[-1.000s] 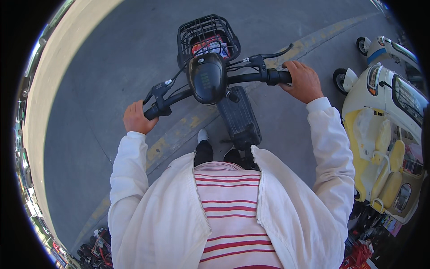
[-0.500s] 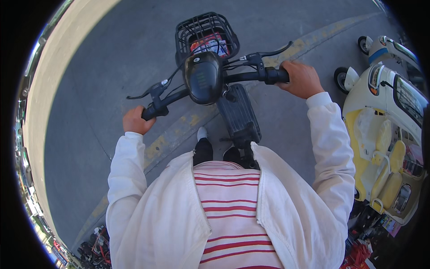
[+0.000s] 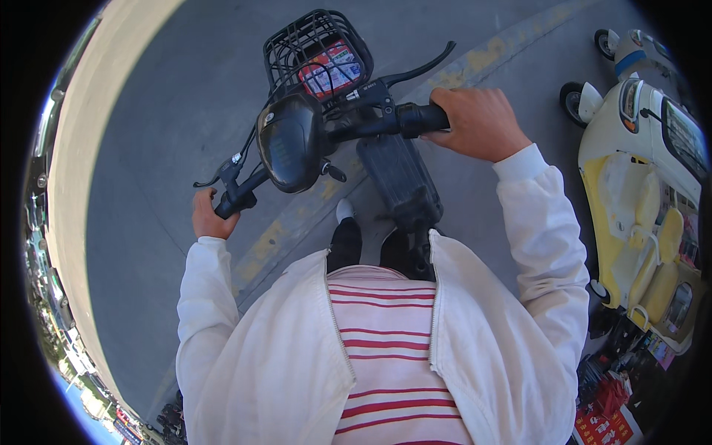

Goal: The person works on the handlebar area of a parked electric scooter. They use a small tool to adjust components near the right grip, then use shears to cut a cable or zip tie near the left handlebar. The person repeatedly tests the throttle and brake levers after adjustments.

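Note:
I stand at the left side of a black electric scooter (image 3: 289, 144), which leans over to the left. My left hand (image 3: 213, 215) is closed round the left handlebar grip, low and toward my body. Higher and farther right, my right hand (image 3: 482, 122) wraps the right handlebar grip (image 3: 423, 119). A long brake lever (image 3: 423, 70) sticks out ahead of it, with no fingers on it. A key (image 3: 334, 172) sits below the dark display pod. In front hangs a black wire basket (image 3: 319, 48) holding red and white printed papers or packets (image 3: 332, 68). The dark footboard (image 3: 400, 182) runs back beside my legs.
White and yellow small vehicles (image 3: 623, 193) stand on the right. The grey pavement (image 3: 148, 148) carries a worn yellow line (image 3: 482, 59). Dark parked vehicles (image 3: 174, 419) show at the lower left, and red goods (image 3: 612, 404) at the lower right.
The handlebar has turned to the left and tilted, its right end nearer to me and its left end lower. The basket has swung left. Both hands have kept their grip.

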`<state>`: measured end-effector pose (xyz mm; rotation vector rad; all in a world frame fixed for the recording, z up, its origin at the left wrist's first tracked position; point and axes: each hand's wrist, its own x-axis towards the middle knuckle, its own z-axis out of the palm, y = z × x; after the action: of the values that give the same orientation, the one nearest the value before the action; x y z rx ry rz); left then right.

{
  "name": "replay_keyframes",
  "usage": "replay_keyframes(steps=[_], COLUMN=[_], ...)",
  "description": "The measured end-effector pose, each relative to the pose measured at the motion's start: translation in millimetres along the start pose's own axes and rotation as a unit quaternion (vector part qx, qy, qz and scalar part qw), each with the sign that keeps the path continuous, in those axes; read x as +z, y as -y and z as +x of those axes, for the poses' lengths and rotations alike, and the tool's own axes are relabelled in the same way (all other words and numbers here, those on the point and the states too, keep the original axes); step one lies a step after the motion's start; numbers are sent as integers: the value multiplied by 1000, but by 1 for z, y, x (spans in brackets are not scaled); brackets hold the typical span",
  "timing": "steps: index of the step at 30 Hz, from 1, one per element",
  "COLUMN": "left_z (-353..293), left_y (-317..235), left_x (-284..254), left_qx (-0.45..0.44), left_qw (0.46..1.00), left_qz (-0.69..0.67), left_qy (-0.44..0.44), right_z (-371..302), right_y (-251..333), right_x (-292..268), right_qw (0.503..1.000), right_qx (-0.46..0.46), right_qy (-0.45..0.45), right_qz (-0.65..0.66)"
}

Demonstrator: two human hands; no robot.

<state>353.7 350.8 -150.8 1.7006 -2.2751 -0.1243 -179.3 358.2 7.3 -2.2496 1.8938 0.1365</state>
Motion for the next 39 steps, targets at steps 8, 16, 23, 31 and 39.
replay_keyframes(steps=[8, 16, 23, 31, 39], left_z=[-1, 0, -4, -7, -6], left_y=[8, 2, 4, 11, 39], left_x=[17, 15, 25, 29, 39], left_qx=[62, 58, 38, 38, -47], left_qw=[995, 995, 997, 998, 998], left_qz=[8, 2, -17, -16, 25], left_qy=[-80, -77, -71, -54, 35], right_z=[20, -10, 8, -1, -13], right_y=[18, 118, 132, 142, 108], right_x=[-7, 50, 95, 92, 36], right_qw=[996, 961, 964, 958, 953], right_qx=[23, -133, -157, -76, -28], right_qy=[84, -112, -188, -200, -130], right_qz=[2, 215, 107, 193, 273])
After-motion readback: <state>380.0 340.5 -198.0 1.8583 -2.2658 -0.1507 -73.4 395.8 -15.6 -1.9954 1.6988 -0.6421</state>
